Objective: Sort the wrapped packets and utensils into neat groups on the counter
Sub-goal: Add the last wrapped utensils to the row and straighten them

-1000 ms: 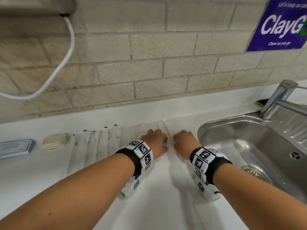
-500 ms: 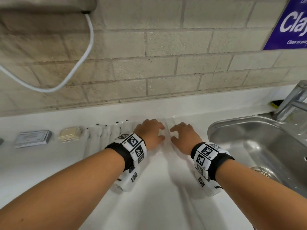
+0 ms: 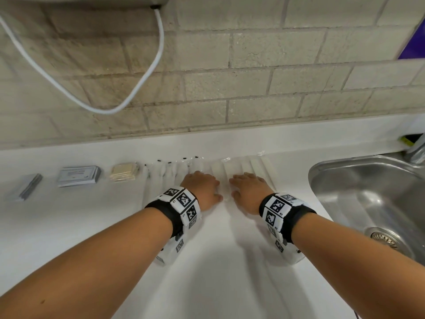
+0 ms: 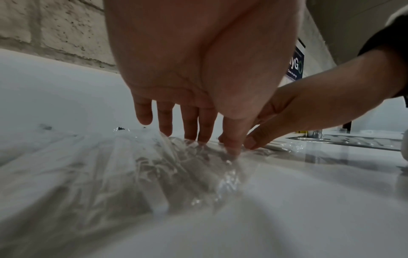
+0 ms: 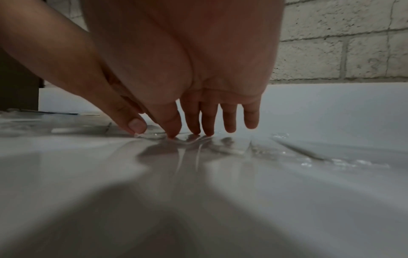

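A row of long white utensils in clear plastic wrappers (image 3: 165,178) lies side by side on the white counter (image 3: 69,226). My left hand (image 3: 203,188) rests palm down on the middle of the row, its straight fingers (image 4: 189,122) pressing the crinkled wrappers (image 4: 137,167). Beside it, my right hand (image 3: 249,188) lies flat on the right part of the row (image 3: 259,166), fingertips (image 5: 207,122) and thumb touching the plastic (image 5: 192,144). The two thumbs nearly meet. Left of the row sit a tan packet stack (image 3: 123,172), a grey packet stack (image 3: 78,176) and another grey stack (image 3: 28,186).
A steel sink (image 3: 372,196) with a tap (image 3: 416,148) lies close on the right. A brick wall (image 3: 230,88) stands behind the counter, with a white cable (image 3: 128,93) hanging from a wall unit. Bare counter stretches toward me.
The head view has swung left, bringing the packet stacks at the left into sight. Both hands have flattened out and stay on the wrapped utensils.
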{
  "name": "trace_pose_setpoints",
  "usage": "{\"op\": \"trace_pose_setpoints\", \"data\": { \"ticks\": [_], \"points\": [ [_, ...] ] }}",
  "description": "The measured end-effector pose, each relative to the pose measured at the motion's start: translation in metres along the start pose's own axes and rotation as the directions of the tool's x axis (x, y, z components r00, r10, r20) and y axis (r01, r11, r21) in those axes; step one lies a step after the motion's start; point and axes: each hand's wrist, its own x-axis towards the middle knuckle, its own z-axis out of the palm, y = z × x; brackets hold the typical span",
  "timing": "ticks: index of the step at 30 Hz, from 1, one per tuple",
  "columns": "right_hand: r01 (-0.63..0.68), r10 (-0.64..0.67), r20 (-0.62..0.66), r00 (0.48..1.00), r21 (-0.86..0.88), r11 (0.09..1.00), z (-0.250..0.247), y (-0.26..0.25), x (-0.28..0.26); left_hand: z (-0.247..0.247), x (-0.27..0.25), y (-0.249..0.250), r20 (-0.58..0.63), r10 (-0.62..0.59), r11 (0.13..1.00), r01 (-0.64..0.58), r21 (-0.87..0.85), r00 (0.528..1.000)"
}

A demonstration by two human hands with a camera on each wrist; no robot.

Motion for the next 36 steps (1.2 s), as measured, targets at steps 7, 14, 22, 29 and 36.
{"op": "trace_pose_setpoints", "data": {
  "ticks": [7, 14, 22, 29, 36],
  "points": [
    [0.017, -0.017, -0.006, 1.0, 0.033, 0.999, 0.001, -0.011, 0.003, 0.003, 0.001, -0.008, -0.013, 0.003, 1.0, -0.003, -0.002, 1.0],
    [0.017, -0.016, -0.021, 1.0, 0.067, 0.998, -0.001, -0.013, 0.003, -0.002, 0.002, -0.009, 0.016, -0.027, 1.0, 0.027, 0.002, 1.0],
    [0.012, -0.011, -0.01, 1.0, 0.082, 0.997, 0.001, -0.009, 0.007, -0.005, 0.002, -0.007, 0.051, -0.067, 0.998, 0.066, 0.004, 0.996],
    [-0.037, 0.051, -0.106, 0.993, 0.133, 0.99, -0.012, 0.011, 0.002, -0.012, 0.002, 0.002, -0.062, -0.055, 0.993, 0.048, -0.108, 0.997],
    [-0.148, 0.152, -0.051, 0.987, 0.074, 0.986, -0.028, 0.064, -0.013, -0.02, 0.022, 0.053, -0.053, 0.16, 0.986, -0.162, -0.035, 0.986]
  ]
}}
